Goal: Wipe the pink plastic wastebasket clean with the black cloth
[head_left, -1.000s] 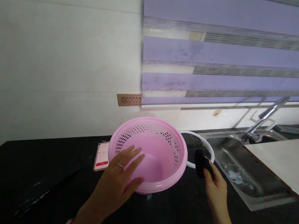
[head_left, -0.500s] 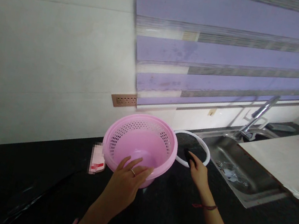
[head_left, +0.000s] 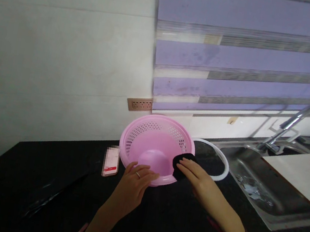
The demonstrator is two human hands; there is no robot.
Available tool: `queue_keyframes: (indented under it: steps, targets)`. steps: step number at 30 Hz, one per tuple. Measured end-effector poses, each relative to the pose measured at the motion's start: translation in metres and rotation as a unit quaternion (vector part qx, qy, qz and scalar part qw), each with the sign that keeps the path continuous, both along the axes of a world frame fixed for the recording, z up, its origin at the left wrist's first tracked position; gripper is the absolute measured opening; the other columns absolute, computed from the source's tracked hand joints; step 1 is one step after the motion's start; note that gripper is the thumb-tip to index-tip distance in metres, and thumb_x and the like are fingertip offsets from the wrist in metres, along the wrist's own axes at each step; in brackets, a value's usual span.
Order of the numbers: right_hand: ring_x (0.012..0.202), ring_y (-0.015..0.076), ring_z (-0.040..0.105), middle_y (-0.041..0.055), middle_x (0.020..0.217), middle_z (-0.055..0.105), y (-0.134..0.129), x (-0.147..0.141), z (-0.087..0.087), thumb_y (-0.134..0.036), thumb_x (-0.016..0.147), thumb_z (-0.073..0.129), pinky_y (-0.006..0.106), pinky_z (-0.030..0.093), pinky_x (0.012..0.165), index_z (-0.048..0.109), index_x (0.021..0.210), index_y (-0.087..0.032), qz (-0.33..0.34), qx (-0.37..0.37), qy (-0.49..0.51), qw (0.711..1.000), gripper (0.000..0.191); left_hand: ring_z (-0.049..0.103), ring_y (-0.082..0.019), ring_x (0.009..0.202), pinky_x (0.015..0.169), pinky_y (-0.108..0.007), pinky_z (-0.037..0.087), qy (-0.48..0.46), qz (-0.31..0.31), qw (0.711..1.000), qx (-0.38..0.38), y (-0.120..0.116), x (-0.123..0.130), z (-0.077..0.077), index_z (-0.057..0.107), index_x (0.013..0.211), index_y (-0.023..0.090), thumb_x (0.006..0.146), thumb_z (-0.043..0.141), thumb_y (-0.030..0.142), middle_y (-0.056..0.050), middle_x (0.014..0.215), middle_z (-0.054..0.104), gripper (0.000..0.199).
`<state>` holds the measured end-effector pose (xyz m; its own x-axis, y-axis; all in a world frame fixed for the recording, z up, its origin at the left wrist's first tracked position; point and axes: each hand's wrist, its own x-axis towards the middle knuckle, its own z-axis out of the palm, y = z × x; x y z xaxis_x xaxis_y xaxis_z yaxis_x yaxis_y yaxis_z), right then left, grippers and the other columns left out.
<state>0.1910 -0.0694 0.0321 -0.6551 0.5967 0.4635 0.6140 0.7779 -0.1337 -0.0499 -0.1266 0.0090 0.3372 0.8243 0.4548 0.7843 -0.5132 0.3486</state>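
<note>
A pink plastic basket (head_left: pixel 152 147) with rows of holes around its upper wall stands on the dark counter, its open top facing up. My left hand (head_left: pixel 135 183) grips the near rim, fingers curled over the edge and a ring on one of them. At the right side of the rim, my right hand (head_left: pixel 194 175) presses a black cloth (head_left: pixel 179 163) against the plastic. The fingers lie across the top of the cloth; its underside and my right thumb are hidden. Just behind the right hand lies a white ring (head_left: pixel 225 164), partly covered by the basket and hand.
A phone (head_left: pixel 111 162) lies left of the basket. To the right is a steel sink (head_left: pixel 274 219) with a tap (head_left: pixel 295 122) and a light board (head_left: pixel 305 167) over part of it. Black plastic film (head_left: pixel 48 197) lies at the left. A wall socket (head_left: pixel 139 104) is behind.
My right hand has brought the black cloth left, from over the white ring to the basket's right rim. My left hand stays on the near rim. The view has turned slightly left.
</note>
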Motion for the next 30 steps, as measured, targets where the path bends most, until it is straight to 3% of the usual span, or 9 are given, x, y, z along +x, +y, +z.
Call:
queue_keyframes:
  steps: [5, 8, 10, 12, 15, 19, 26, 30]
  targets:
    - [0.115, 0.0180, 0.054, 0.0095, 0.121, 0.061, -0.023, 0.006, -0.010, 0.003, 0.078, 0.030, 0.037, 0.045, 0.098, 0.058, 0.121, -0.019, -0.015, 0.019, -0.043, 0.999, 0.055, 0.056, -0.016, 0.107, 0.103, -0.043, 0.033, 0.000, -0.018, 1.000, -0.015, -0.016, 0.000, 0.004, 0.061, 0.105, 0.027, 0.089, 0.041, 0.019, -0.001, 0.105, 0.067, 0.027]
    - [0.115, 0.0178, 0.054, 0.0076, 0.122, 0.060, -0.033, 0.010, -0.013, 0.001, 0.081, 0.034, 0.037, 0.045, 0.099, 0.055, 0.124, -0.023, -0.009, 0.011, -0.041, 0.999, 0.054, 0.046, -0.019, 0.121, 0.106, -0.046, 0.030, 0.001, -0.005, 1.000, 0.007, -0.014, -0.008, 0.006, 0.057, 0.114, 0.027, 0.088, 0.044, 0.023, -0.004, 0.122, 0.059, 0.029]
    - [0.114, 0.0174, 0.055, 0.0065, 0.123, 0.060, -0.039, 0.013, -0.016, -0.001, 0.082, 0.035, 0.036, 0.047, 0.097, 0.054, 0.126, -0.025, -0.005, 0.005, -0.040, 0.999, 0.053, 0.034, -0.023, 0.130, 0.108, -0.048, 0.028, -0.047, 0.072, 0.995, 0.049, -0.005, -0.014, 0.006, 0.052, 0.120, 0.026, 0.088, 0.045, 0.027, -0.007, 0.134, 0.048, 0.033]
    - [0.114, 0.0174, 0.055, 0.0062, 0.122, 0.060, -0.046, 0.017, -0.020, -0.003, 0.084, 0.035, 0.036, 0.048, 0.096, 0.053, 0.126, -0.025, -0.003, 0.005, -0.037, 0.999, 0.051, 0.028, -0.027, 0.134, 0.108, -0.050, 0.026, -0.132, 0.185, 0.971, 0.074, 0.007, -0.018, 0.005, 0.046, 0.127, 0.022, 0.087, 0.046, 0.033, -0.011, 0.141, 0.038, 0.041]
    - [0.114, 0.0179, 0.055, 0.0069, 0.122, 0.060, -0.058, 0.022, -0.028, -0.007, 0.087, 0.034, 0.037, 0.049, 0.095, 0.051, 0.128, -0.024, -0.006, 0.014, -0.031, 0.999, 0.048, 0.028, -0.030, 0.133, 0.108, -0.053, 0.025, -0.239, 0.264, 0.934, 0.026, 0.026, -0.017, 0.002, 0.034, 0.135, 0.015, 0.083, 0.049, 0.040, -0.018, 0.141, 0.035, 0.060]
    - [0.113, 0.0174, 0.056, 0.0071, 0.119, 0.062, -0.075, 0.024, -0.039, -0.009, 0.088, 0.034, 0.035, 0.049, 0.095, 0.050, 0.130, -0.023, -0.002, 0.021, -0.024, 0.999, 0.047, 0.028, -0.030, 0.134, 0.110, -0.050, 0.024, -0.306, 0.256, 0.916, -0.041, 0.044, -0.004, 0.000, 0.032, 0.136, 0.011, 0.080, 0.050, 0.036, -0.019, 0.141, 0.036, 0.063]
    - [0.110, 0.0186, 0.058, 0.0094, 0.110, 0.066, -0.082, 0.017, -0.054, -0.005, 0.088, 0.033, 0.037, 0.050, 0.093, 0.060, 0.117, -0.017, -0.041, 0.076, -0.011, 0.996, 0.042, 0.036, -0.024, 0.130, 0.111, -0.044, 0.024, -0.359, 0.223, 0.906, -0.018, 0.058, 0.013, -0.004, 0.041, 0.132, 0.017, 0.083, 0.042, 0.028, -0.012, 0.136, 0.046, 0.050]
    - [0.112, 0.0196, 0.056, 0.0117, 0.113, 0.065, -0.081, 0.011, -0.051, -0.002, 0.084, 0.031, 0.039, 0.047, 0.096, 0.060, 0.118, -0.015, -0.055, 0.028, 0.002, 0.998, 0.046, 0.037, -0.024, 0.130, 0.110, -0.044, 0.027, -0.361, 0.245, 0.900, -0.004, 0.060, 0.013, -0.011, 0.041, 0.132, 0.018, 0.083, 0.044, 0.028, -0.012, 0.136, 0.046, 0.050]
